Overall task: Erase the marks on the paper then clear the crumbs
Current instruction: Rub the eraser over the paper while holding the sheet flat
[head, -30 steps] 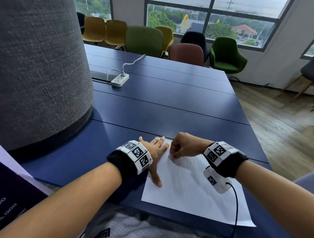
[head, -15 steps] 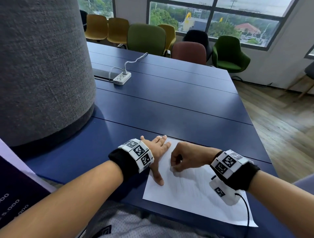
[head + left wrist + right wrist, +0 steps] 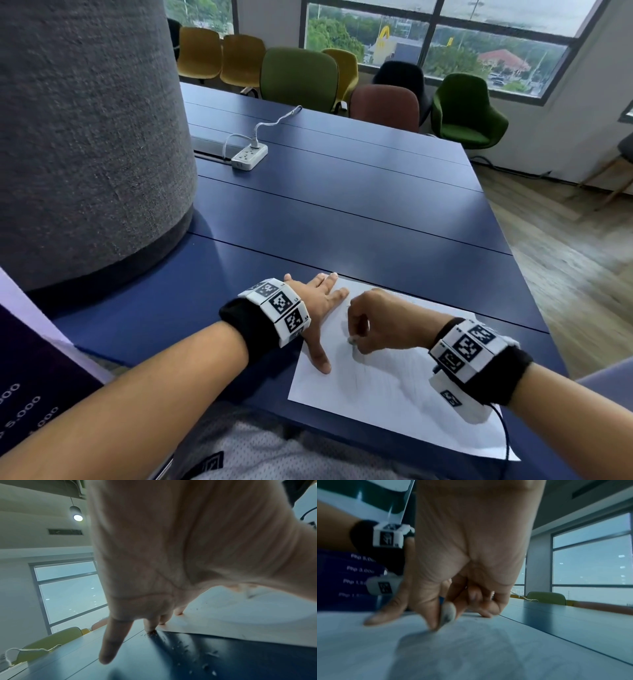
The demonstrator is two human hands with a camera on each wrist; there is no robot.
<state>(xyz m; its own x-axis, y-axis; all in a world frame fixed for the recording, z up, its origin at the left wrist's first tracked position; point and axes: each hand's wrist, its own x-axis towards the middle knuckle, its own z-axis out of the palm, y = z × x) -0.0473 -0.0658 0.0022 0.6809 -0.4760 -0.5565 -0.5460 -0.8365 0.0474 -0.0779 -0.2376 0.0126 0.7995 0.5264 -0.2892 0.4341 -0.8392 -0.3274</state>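
Observation:
A white sheet of paper with faint pencil marks lies at the near edge of the dark blue table. My left hand lies flat with spread fingers on the sheet's left edge and far corner, holding it down. My right hand pinches a small white eraser with a smudged tip and presses it onto the paper just right of the left thumb. Grey eraser crumbs are scattered on the table beside the sheet's edge in the left wrist view.
A large grey fabric-covered column stands on the left. A white power strip with its cable lies further back on the table. Coloured chairs line the far side under the windows. A dark printed board leans at the near left.
My right hand has slid the eraser toward me along the paper, from the far corner down to beside the left thumb. The left hand has stayed flat on the sheet.

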